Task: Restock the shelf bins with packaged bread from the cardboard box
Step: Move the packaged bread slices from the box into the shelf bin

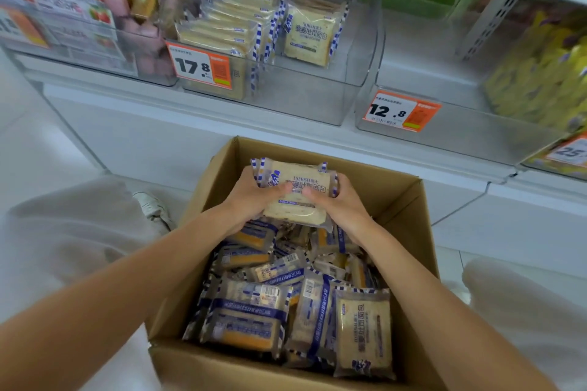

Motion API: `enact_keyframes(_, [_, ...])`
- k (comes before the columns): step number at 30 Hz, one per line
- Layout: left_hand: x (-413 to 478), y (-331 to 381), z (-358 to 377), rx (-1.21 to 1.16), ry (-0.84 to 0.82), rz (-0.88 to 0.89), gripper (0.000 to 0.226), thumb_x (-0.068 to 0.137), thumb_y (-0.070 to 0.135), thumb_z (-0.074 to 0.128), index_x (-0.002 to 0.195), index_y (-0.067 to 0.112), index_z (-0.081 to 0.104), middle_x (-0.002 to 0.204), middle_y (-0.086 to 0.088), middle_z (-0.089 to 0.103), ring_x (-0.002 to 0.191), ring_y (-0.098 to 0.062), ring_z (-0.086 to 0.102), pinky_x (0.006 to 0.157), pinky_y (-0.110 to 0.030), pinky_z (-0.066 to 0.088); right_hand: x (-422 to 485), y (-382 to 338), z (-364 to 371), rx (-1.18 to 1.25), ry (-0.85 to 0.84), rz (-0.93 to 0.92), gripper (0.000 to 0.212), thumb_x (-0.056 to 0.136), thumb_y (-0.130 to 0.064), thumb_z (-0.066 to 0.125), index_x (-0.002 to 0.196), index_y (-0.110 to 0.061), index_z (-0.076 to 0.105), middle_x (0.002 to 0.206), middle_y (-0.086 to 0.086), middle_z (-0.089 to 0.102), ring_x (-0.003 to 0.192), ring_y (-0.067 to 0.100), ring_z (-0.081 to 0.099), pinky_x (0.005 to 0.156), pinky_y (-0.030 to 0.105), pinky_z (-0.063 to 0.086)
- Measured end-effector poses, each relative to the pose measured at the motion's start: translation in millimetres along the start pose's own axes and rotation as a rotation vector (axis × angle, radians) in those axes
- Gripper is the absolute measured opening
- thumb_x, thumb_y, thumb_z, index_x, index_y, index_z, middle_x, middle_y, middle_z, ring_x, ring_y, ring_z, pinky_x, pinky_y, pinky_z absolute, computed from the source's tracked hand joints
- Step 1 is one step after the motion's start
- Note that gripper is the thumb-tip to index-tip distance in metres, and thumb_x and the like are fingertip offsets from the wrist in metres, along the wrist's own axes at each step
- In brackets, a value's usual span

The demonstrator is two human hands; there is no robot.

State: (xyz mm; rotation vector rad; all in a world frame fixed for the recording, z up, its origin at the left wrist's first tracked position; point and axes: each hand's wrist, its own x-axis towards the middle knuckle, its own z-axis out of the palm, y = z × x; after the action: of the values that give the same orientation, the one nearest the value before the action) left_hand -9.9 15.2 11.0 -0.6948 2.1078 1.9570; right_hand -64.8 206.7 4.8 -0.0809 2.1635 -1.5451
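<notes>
The left hand (pixel 254 197) and right hand (pixel 338 203) grip a stack (pixel 300 200) of a few bread packs from either side. Their fingers curl round its edges and the thumbs lie across the top pack's face. The stack is over the far part of the box (pixel 409 203), just above the loose packs (pixel 279 311) that fill the box in a jumble. The box stands open on the floor, near the base of the shelf (pixel 143 130).

Farther off, on the shelf, a clear bin (pixel 317 101) holds the same bread. A row (pixel 222 25) of packs stands along its left side, and a few upright packs (pixel 309 35) stand just right of that row. An orange tag (pixel 201 65) reading 17.8 hangs on the bin's front left corner. To the right, a second bin (pixel 460 133) carries a 12.8 tag (pixel 401 111). Left of the box, a white shoe (pixel 152 205) shows beside a pale trouser leg (pixel 73 225).
</notes>
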Motion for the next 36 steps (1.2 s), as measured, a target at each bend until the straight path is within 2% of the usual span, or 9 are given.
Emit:
enact_keyframes(6, [-18.7,52.9,-23.4,0.101,0.013,0.360,0.056,0.083,0.027,0.079,0.126,0.017,0.045,0.111,0.001,0.062,0.100,-0.011,0.063,0.085,-0.032,0.054,-25.9,-83.0,-6.6,-0.539,-0.026,-0.376,0.121,0.071,-0.045,0.084,0.156,-0.028,0.000,0.157,-0.011,0.018,0.137,0.002,0.023,0.114,0.026,0.023])
enact_keyframes(9, [-30.2,89.8,-30.5,0.173,-0.042,0.511,0.047,0.083,0.017,0.079,0.119,0.019,0.049,0.100,0.008,0.066,0.084,0.004,0.065,0.071,-0.014,0.050,-28.3,-139.2,-4.9,-0.867,-0.023,-0.505,0.108,0.070,-0.044,0.083,0.154,-0.022,0.018,0.149,0.003,0.038,0.136,0.020,0.032,0.118,0.042,0.020])
enact_keyframes(11, [-32.0,115.4,-37.8,0.198,-0.047,0.587,0.055,0.079,0.022,0.082,0.124,0.018,0.049,0.105,0.009,0.065,0.091,-0.003,0.066,0.070,-0.012,0.048,-25.9,-169.2,-4.8,-0.949,0.065,-0.583,0.087,0.067,-0.047,0.082,0.139,-0.021,0.040,0.128,0.002,0.051,0.119,0.024,0.048,0.106,0.041,0.033])
enact_keyframes(14, [-23.4,152.6,-55.7,0.304,-0.018,0.658,0.086,0.066,0.042,0.088,0.136,0.020,0.043,0.126,0.005,0.056,0.112,-0.013,0.057,0.088,-0.026,0.050,-18.6,-205.3,-12.0,-1.000,0.229,-0.729,0.071,0.068,-0.045,0.083,0.123,-0.016,0.050,0.116,0.005,0.053,0.099,0.024,0.052,0.085,0.036,0.039])
enact_keyframes(17, [5.6,179.0,-77.7,0.380,-0.018,0.688,0.093,0.073,0.021,0.087,0.149,0.020,0.033,0.143,0.006,0.043,0.129,-0.011,0.044,0.102,-0.031,0.043,5.2,-236.3,-27.3,-1.116,0.405,-0.840,0.066,0.068,-0.045,0.084,0.117,-0.016,0.051,0.112,0.005,0.054,0.097,0.025,0.054,0.082,0.037,0.038])
enact_keyframes(23, [99.5,207.1,-113.3,0.816,0.299,0.678,0.042,0.092,0.018,0.054,0.134,0.014,0.055,0.136,-0.005,0.052,0.134,-0.029,0.045,0.106,-0.039,0.039,107.5,-260.7,-38.4,-1.245,0.428,-0.637,0.066,0.070,-0.044,0.082,0.120,-0.017,0.048,0.116,0.007,0.054,0.104,0.028,0.055,0.090,0.042,0.043])
enact_keyframes(26, [128.9,205.8,-113.5,1.158,0.260,0.573,0.049,0.100,0.045,0.038,0.139,0.017,0.047,0.157,-0.005,0.033,0.148,-0.025,0.020,0.120,-0.054,0.010,169.9,-250.2,-30.1,-1.296,0.383,-0.478,0.082,0.072,-0.046,0.080,0.137,-0.019,0.040,0.137,0.009,0.049,0.126,0.030,0.045,0.103,0.043,0.033])
enact_keyframes(30, [141.7,185.8,-112.5,1.216,0.283,0.611,0.062,0.094,0.056,0.014,0.127,0.017,0.049,0.146,-0.006,0.044,0.139,-0.025,0.034,0.114,-0.051,0.022,218.4,-222.5,-18.0,-1.418,0.324,-0.280,0.109,0.073,-0.055,0.075,0.154,-0.023,0.008,0.161,0.015,0.010,0.148,0.034,0.012,0.115,0.063,0.007])
enact_keyframes(36, [143.7,185.5,-112.0,1.218,0.348,0.654,0.073,0.087,0.060,0.008,0.135,0.022,0.047,0.148,-0.002,0.045,0.140,-0.021,0.034,0.113,-0.049,0.025,222.2,-207.5,-15.5,-1.373,0.427,-0.386,0.105,0.076,-0.056,0.069,0.154,-0.022,0.007,0.157,0.012,0.014,0.148,0.032,0.009,0.115,0.065,0.002])
